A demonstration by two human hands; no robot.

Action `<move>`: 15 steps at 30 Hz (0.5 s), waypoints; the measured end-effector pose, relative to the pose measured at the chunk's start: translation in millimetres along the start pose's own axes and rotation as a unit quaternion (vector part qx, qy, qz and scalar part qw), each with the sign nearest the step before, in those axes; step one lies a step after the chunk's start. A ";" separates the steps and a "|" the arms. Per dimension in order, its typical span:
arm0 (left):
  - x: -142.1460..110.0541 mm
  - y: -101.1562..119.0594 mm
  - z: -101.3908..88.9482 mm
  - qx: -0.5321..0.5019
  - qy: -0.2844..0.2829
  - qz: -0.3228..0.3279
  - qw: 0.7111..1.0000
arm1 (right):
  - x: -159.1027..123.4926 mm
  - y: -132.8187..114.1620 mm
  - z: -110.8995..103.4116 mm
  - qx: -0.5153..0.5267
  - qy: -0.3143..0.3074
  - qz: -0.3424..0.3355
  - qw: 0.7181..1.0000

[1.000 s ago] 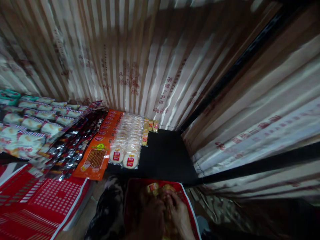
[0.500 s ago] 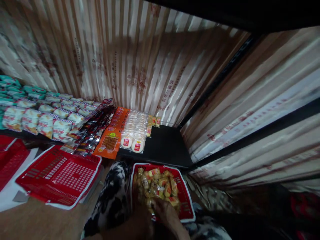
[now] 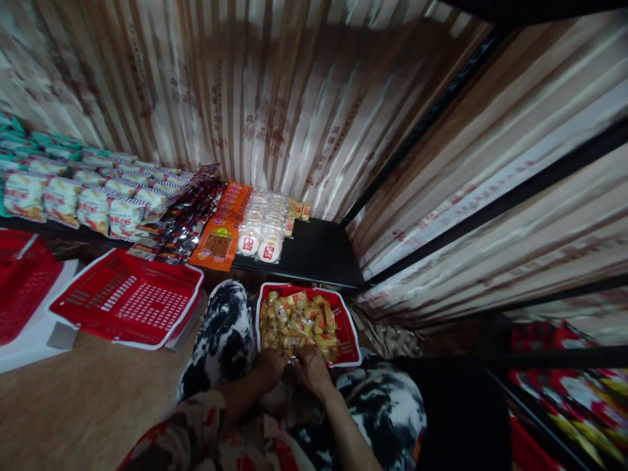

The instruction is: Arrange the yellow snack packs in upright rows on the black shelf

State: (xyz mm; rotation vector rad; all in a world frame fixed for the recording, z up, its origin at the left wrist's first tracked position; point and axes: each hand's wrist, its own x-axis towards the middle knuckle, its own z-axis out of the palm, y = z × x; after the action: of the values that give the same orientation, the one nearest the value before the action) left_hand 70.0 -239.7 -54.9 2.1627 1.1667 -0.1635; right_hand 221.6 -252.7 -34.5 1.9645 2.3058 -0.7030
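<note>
A red basket (image 3: 347,327) with a white rim sits between my knees, filled with gold-wrapped snack packets (image 3: 299,315). My left hand (image 3: 273,365) is at the basket's near edge with its fingers curled in toward the packets; what they hold is hidden. Beside it, my right hand (image 3: 311,366) reaches over the near rim, fingers bent down among the closest packets. The dim light and blur hide whatever lies in its grasp. The two hands are close together, nearly touching.
A black shelf (image 3: 321,252) ahead carries round white crackers in clear wrap (image 3: 262,226), an orange snack pack (image 3: 220,229), dark shiny packets (image 3: 184,219) and white bags (image 3: 98,199). Another red basket (image 3: 132,301) stands at left. Packaged goods (image 3: 574,392) fill a rack at right.
The view has shifted, so the shelf and baskets appear higher and more of my arms and knees shows. My hands have drawn together at the basket's near edge.
</note>
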 end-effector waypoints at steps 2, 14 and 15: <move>-0.5 -2.4 -0.1 0.011 0.009 0.008 1.000 | 2.2 2.1 0.4 0.005 0.002 0.007 1.000; -6.9 5.8 -4.3 0.022 0.025 0.021 0.999 | 2.1 16.1 8.4 0.064 0.012 -0.007 0.998; -7.7 6.0 -5.1 0.020 0.027 0.020 0.999 | 1.4 15.4 9.4 0.068 0.018 -0.006 0.998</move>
State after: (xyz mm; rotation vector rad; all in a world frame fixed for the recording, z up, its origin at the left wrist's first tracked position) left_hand 69.1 -244.2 -45.0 2.2372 1.1580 -0.1131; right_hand 233.4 -253.2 -48.2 2.0366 2.3502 -0.8543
